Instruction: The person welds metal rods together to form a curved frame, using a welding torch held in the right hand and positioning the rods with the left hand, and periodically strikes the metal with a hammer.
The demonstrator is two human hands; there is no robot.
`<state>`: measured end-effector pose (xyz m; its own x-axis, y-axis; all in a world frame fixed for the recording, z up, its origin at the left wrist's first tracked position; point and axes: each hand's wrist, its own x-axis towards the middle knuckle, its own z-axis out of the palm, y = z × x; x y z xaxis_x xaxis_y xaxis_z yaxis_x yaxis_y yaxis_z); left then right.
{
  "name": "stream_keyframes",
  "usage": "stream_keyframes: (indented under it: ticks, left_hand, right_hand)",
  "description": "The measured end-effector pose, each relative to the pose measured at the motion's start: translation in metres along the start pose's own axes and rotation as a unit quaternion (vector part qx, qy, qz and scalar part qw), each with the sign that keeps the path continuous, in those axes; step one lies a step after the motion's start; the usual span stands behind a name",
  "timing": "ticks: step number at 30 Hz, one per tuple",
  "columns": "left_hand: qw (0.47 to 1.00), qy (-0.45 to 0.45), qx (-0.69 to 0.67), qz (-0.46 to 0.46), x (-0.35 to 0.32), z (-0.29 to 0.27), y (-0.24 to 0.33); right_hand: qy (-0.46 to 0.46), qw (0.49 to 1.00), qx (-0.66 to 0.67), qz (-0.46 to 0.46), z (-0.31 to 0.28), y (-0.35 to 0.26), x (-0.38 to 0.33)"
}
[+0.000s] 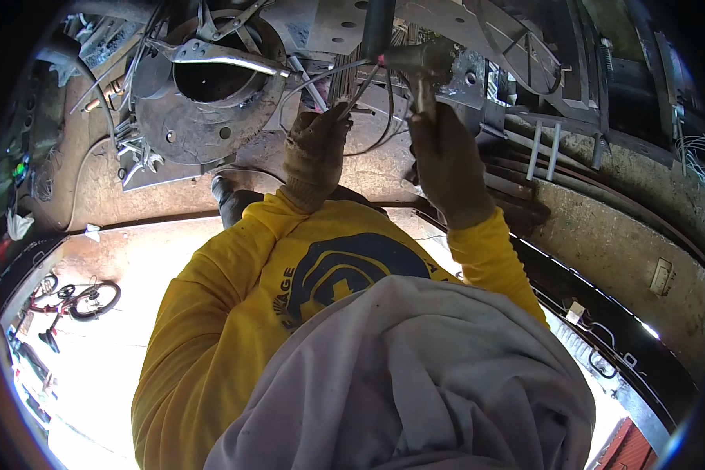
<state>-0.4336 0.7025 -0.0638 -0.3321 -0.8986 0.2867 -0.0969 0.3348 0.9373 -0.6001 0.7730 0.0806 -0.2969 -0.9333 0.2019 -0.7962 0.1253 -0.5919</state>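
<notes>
My left hand (315, 153), in a worn brown work glove, is closed round the end of a thin metal rod (363, 92). The rod slants up and right toward a small spot glowing pinkish red (381, 59), beside a dark upright bar (377, 27). Whether the rod is one leg of a pair of tongs I cannot tell. My right hand (451, 160), gloved too, grips the handle of a hammer (424, 98). The hammer's thick dark head (421, 61) is just right of the glowing spot; contact between them is unclear.
Left of my hands stands a round flanged metal piece (188, 129) with locking pliers (227, 56) across its opening. Several wrenches (141, 160) lie beside it. Steel plates and a spoked wheel (525, 59) are at the upper right. A bicycle (74, 301) is at the far left.
</notes>
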Motion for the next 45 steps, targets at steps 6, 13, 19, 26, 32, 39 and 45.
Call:
stream_keyframes:
  ticks: [6,13,19,26,32,39,45]
  left_hand:
    - [0.999,-0.002,0.024,-0.024,0.002,-0.001,-0.002]
    - [0.999,-0.018,-0.003,0.031,0.005,-0.004,0.005]
    - [0.997,-0.053,-0.047,0.014,0.002,-0.011,0.006]
    - [0.994,-0.096,-0.030,0.048,-0.004,-0.005,-0.022]
    - [0.985,-0.114,0.098,0.080,0.007,-0.023,0.004]
    - [0.943,0.038,0.277,0.180,0.017,-0.044,0.029]
    - [0.947,-0.090,0.300,0.067,0.023,-0.037,0.014]
  right_hand:
    - [0.023,0.997,0.052,0.047,-0.005,0.003,0.008]
    - [-0.021,0.988,0.077,0.133,0.013,0.011,0.001]
    - [0.071,0.976,0.112,0.172,0.052,0.035,-0.003]
    - [0.097,0.984,0.103,0.104,0.073,0.041,-0.004]
    - [0.046,0.982,0.137,0.118,0.069,0.055,0.001]
    - [-0.014,0.985,0.161,0.063,0.058,0.063,0.013]
    - [-0.048,0.986,0.152,0.051,0.054,0.067,0.016]
